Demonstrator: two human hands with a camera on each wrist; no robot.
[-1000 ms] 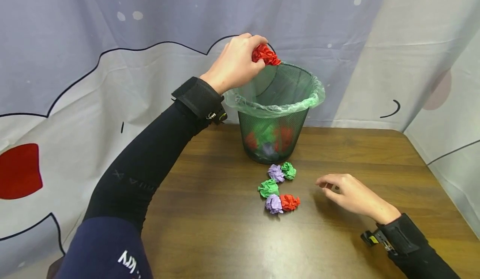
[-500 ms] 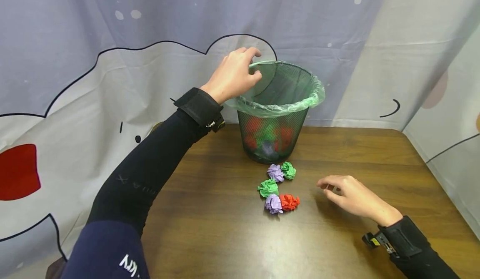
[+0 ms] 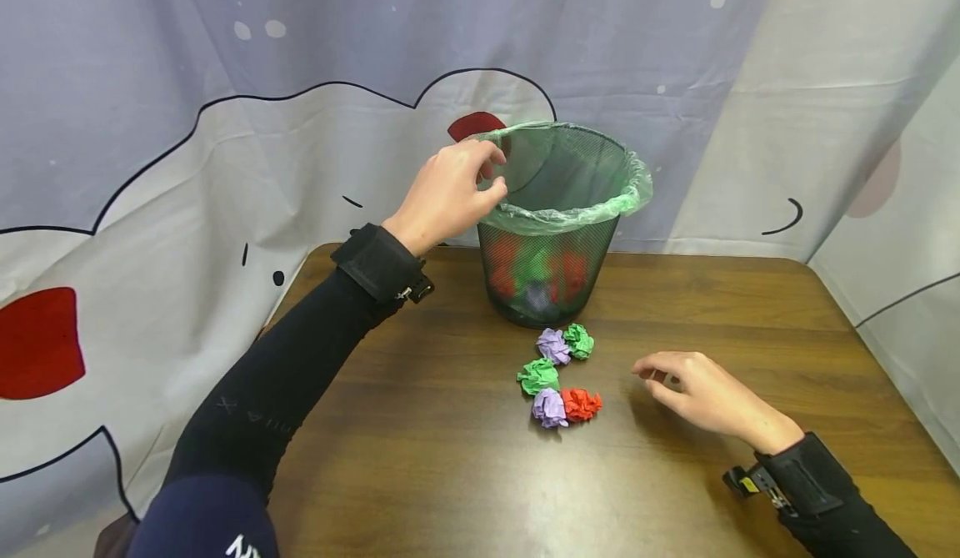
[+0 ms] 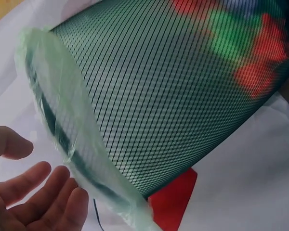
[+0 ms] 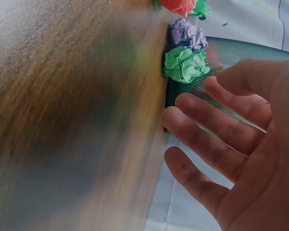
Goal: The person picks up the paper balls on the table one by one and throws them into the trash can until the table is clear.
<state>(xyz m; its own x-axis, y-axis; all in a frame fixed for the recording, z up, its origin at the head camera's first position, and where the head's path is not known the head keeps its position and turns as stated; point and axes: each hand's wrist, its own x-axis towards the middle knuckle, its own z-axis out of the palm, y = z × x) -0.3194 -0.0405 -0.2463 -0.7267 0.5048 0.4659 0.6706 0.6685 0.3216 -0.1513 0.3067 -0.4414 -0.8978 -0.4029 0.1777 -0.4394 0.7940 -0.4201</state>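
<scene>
My left hand [image 3: 450, 187] hovers at the left rim of a black mesh wastebasket [image 3: 543, 270], its fingers loosely bent and holding nothing. A green plastic liner [image 3: 558, 220] folds over the basket's rim. Through the mesh, red, green and purple paper balls show at the bottom. My right hand [image 3: 701, 395] is held low over the table at the right, relaxed, with nothing in it. Left of it lie crumpled paper balls: a red one [image 3: 581, 405], two purple ones [image 3: 550, 409] and two green ones [image 3: 538, 376], grouped in front of the basket.
The brown wooden table [image 3: 427, 458] has its back edge against a patterned curtain [image 3: 337, 32]. Black camera straps circle both wrists, the left strap [image 3: 378, 262] beside the basket.
My left hand let go of a red paper ball, which dropped into the basket. It then moved down and left along the rim. My right hand stays in place.
</scene>
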